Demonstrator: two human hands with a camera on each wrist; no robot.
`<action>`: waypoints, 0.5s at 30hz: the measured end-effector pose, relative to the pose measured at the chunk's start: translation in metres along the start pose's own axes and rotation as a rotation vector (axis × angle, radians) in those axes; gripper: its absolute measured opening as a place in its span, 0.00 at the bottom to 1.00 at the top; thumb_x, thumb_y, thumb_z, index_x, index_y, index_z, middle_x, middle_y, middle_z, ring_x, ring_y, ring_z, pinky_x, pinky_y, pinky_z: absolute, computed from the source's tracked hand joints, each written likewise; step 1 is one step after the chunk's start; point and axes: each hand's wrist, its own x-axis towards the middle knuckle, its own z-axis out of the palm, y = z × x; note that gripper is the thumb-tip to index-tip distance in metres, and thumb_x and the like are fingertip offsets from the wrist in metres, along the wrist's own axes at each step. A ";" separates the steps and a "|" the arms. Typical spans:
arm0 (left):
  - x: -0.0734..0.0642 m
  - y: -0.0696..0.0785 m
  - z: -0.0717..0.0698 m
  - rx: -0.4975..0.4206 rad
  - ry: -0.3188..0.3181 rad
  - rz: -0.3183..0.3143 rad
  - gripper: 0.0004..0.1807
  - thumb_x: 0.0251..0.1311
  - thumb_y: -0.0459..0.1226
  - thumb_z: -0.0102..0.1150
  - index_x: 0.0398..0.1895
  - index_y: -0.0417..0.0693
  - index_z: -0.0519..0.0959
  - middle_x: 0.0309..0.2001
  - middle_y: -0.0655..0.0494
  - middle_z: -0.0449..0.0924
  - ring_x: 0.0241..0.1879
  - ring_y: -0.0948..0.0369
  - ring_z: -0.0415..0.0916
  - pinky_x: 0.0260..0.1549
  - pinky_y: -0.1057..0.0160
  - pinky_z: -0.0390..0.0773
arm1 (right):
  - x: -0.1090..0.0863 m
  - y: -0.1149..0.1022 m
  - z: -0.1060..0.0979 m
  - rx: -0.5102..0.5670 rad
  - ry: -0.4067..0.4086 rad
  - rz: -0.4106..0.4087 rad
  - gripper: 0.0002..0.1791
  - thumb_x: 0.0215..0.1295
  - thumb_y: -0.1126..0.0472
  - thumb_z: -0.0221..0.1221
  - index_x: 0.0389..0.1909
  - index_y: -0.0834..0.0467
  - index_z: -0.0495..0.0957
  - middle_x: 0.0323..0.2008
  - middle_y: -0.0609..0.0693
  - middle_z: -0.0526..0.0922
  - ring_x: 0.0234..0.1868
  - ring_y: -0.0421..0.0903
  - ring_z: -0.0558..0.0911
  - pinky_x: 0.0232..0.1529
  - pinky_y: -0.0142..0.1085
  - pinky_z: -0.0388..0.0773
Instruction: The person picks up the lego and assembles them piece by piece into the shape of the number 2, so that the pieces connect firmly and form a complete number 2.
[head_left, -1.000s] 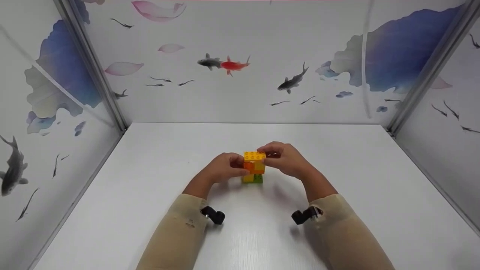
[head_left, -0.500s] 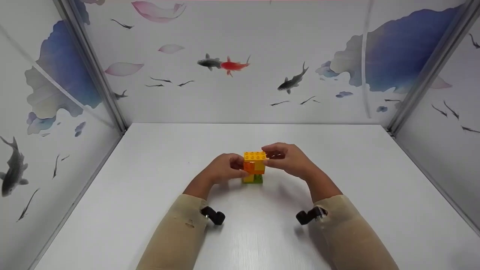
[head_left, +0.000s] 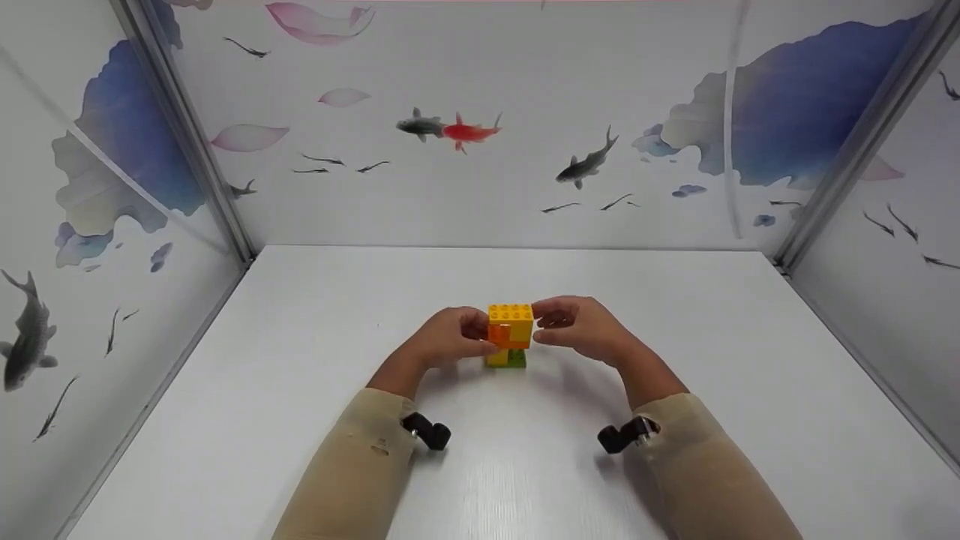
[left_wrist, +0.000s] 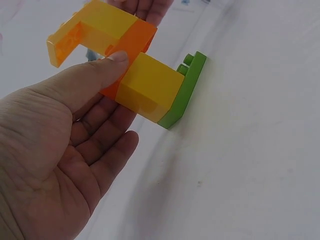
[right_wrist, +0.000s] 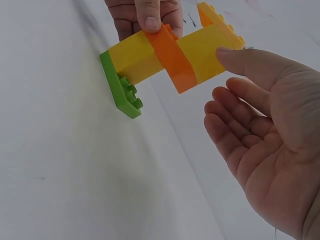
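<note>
A tower of toy building bricks stands on the white table. Its base is a green brick (right_wrist: pixel 115 85), with a lower yellow brick (left_wrist: pixel 151 82) on one end of it. Above come an orange brick (right_wrist: pixel 172 60), an upper yellow brick (right_wrist: pixel 202 52) and a yellow-orange studded top brick (head_left: pixel 510 312) that overhangs. My left hand (head_left: pixel 448 335) pinches the orange brick, thumb on its near side. Beside the upper yellow brick, my right hand (head_left: pixel 586 328) holds nothing, its fingers loosely bent and a small gap from the tower in the head view.
The white tabletop (head_left: pixel 510 465) runs back to a white wall (head_left: pixel 480 202) painted with fish and petals. Side walls with metal corner posts (head_left: pixel 195 142) enclose it. A black mount (head_left: pixel 426 433) sticks out from each beige sleeve (head_left: pixel 349 457).
My right hand has let go of the upper part of the tower and moved slightly right and nearer. The left hand and the tower stay in place.
</note>
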 end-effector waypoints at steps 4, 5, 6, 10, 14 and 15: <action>-0.001 0.000 0.000 0.003 0.000 0.019 0.22 0.61 0.48 0.78 0.56 0.59 0.84 0.52 0.61 0.86 0.54 0.57 0.81 0.67 0.53 0.81 | 0.003 0.006 0.007 0.013 -0.027 0.009 0.29 0.65 0.51 0.76 0.66 0.47 0.83 0.57 0.46 0.88 0.59 0.49 0.84 0.65 0.44 0.84; -0.002 0.000 0.000 0.003 0.000 0.025 0.21 0.62 0.47 0.78 0.56 0.59 0.84 0.52 0.61 0.86 0.54 0.57 0.81 0.66 0.54 0.81 | 0.004 0.007 0.008 0.014 -0.034 0.009 0.29 0.64 0.51 0.76 0.66 0.47 0.83 0.57 0.46 0.88 0.58 0.48 0.85 0.65 0.44 0.84; -0.002 0.001 0.000 0.002 0.000 0.030 0.21 0.62 0.47 0.78 0.56 0.59 0.83 0.52 0.61 0.86 0.54 0.57 0.81 0.66 0.54 0.81 | 0.005 0.008 0.009 0.015 -0.039 0.008 0.29 0.64 0.51 0.76 0.66 0.47 0.83 0.57 0.46 0.88 0.58 0.48 0.85 0.65 0.45 0.84; -0.004 0.001 0.000 -0.008 0.003 0.039 0.20 0.62 0.47 0.78 0.55 0.59 0.83 0.53 0.60 0.85 0.54 0.56 0.80 0.66 0.54 0.82 | 0.007 0.009 0.012 0.027 -0.028 0.024 0.27 0.65 0.52 0.76 0.65 0.45 0.84 0.56 0.44 0.89 0.57 0.47 0.86 0.67 0.46 0.83; -0.002 -0.001 0.000 -0.025 0.018 0.028 0.20 0.62 0.46 0.79 0.54 0.60 0.82 0.54 0.60 0.85 0.56 0.57 0.81 0.66 0.54 0.82 | 0.008 0.010 0.014 0.040 -0.004 0.041 0.25 0.66 0.52 0.75 0.63 0.46 0.85 0.55 0.44 0.89 0.56 0.47 0.86 0.65 0.44 0.84; -0.002 -0.001 0.000 -0.034 0.024 0.022 0.21 0.61 0.46 0.79 0.54 0.60 0.81 0.55 0.60 0.85 0.57 0.57 0.82 0.66 0.54 0.82 | 0.008 0.010 0.015 0.043 0.003 0.045 0.24 0.66 0.52 0.75 0.63 0.46 0.85 0.56 0.44 0.89 0.56 0.47 0.86 0.65 0.43 0.84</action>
